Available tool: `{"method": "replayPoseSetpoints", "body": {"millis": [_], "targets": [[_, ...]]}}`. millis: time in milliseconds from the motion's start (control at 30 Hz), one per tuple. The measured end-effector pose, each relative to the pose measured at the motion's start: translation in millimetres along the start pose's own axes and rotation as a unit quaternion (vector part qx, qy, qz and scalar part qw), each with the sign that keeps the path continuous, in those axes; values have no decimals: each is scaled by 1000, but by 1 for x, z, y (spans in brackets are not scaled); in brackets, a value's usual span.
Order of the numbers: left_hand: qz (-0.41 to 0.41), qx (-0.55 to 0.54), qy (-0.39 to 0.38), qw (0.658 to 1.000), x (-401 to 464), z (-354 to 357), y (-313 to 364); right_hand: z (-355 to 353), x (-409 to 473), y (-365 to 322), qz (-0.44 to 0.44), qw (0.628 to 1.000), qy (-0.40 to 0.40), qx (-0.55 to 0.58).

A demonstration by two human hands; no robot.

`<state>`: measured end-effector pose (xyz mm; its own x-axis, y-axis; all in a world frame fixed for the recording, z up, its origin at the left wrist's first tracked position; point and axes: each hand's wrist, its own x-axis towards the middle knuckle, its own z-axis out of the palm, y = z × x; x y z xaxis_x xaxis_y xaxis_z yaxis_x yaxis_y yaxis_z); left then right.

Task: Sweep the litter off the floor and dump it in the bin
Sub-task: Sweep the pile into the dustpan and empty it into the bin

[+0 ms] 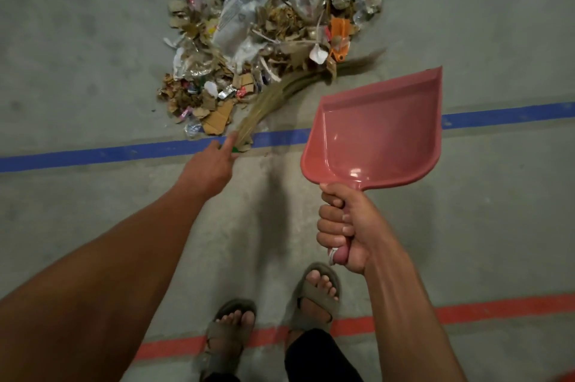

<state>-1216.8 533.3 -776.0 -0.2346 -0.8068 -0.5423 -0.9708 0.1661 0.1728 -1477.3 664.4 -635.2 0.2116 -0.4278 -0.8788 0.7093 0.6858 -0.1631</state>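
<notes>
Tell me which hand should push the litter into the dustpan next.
Left, probably. The left hand grips the broom, whose bristles already lie against the near edge of the litter pile. The right hand grips the pink dustpan, empty and held above the floor, so it can only receive.

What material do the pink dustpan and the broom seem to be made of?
Dustpan: likely moulded plastic, smooth and glossy, with light glinting near its handle. Broom: seemingly dried grass or straw, matt tan strands fanning out, though blurred.

Dim, flat overhead light. You cast a soft shadow beside the dustpan [378, 129], which shows mild glare; broom [280, 95] bristles above it motion-blurred; edges bowed.
</notes>
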Motion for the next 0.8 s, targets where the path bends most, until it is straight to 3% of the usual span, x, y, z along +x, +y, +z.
{"method": "replayPoseSetpoints", "body": {"millis": [433,633,800], "targets": [[5,-218,93,971,-99,-8,-36,52,1,54,11,998,-20,-59],[-68,-312,146,936,-125,-16,-77,73,2,77,22,996,-46,-75],[-170,-318,197,912,-108,-19,-119,86,9,79,26,994,-58,-84]]}}
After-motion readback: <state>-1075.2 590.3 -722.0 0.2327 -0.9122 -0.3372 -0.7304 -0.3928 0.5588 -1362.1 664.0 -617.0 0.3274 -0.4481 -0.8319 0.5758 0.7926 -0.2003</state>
